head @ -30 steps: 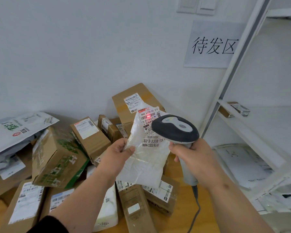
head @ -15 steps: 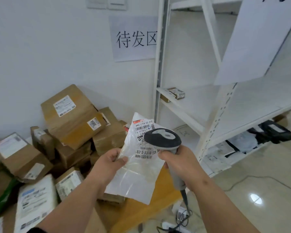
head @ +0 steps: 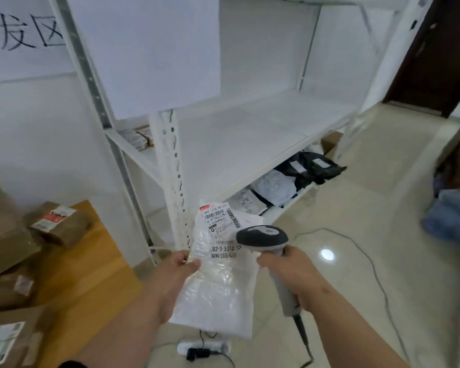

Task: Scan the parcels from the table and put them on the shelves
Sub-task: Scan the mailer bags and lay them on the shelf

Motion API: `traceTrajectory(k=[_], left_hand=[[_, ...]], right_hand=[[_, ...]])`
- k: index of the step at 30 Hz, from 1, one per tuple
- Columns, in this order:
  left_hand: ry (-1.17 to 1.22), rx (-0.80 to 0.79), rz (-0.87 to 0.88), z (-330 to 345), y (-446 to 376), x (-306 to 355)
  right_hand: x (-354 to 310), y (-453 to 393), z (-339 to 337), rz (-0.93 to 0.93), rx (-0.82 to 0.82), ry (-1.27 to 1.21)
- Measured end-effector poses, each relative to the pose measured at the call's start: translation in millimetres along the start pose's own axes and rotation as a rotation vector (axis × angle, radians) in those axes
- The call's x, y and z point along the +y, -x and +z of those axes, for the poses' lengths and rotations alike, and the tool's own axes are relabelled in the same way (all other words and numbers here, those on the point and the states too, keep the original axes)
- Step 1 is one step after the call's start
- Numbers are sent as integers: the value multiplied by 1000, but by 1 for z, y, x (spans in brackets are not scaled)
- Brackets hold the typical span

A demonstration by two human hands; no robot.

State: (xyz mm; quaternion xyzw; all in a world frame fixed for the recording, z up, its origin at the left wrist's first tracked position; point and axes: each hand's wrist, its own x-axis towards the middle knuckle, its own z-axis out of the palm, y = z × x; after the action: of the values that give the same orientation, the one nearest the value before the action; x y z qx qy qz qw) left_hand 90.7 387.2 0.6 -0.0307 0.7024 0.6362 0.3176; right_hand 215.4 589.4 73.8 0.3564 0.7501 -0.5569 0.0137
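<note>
My left hand (head: 177,264) pinches the left edge of a clear plastic bag parcel (head: 218,282) with a white barcode label at its top. My right hand (head: 290,272) grips the handle of a grey and black barcode scanner (head: 263,239), whose head overlaps the parcel's right side. Both are held in front of the white metal shelving unit (head: 250,134), close to its front upright post. Brown cardboard parcels (head: 61,221) lie on the wooden table (head: 91,274) at the left.
The bottom shelf holds black and white mail bags (head: 303,171). A few small parcels (head: 141,136) lie at the middle shelf's left end. A power strip (head: 202,349) and cables lie on the tiled floor. A blue bag (head: 452,216) and a dark door (head: 441,49) are at the right.
The view has swung right from the parcel pile to the shelves. Both hands moved along with the bag parcel and scanner. The scanner's red light on the label is no longer visible.
</note>
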Motion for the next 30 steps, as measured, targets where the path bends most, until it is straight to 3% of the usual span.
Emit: traceTrajectory(k=[6, 14, 25, 30], left_hand=[[77, 23, -154, 61, -58, -11], [169, 69, -299, 111, -153, -25], [231, 252, -380, 133, -267, -15], [268, 352, -422, 151, -313, -40]], right_hand=[[37, -46, -42, 126, 50, -22], [50, -153, -63, 254, -11, -16], [40, -303, -73, 282, -185, -15], [49, -373, -81, 302, -315, -2]])
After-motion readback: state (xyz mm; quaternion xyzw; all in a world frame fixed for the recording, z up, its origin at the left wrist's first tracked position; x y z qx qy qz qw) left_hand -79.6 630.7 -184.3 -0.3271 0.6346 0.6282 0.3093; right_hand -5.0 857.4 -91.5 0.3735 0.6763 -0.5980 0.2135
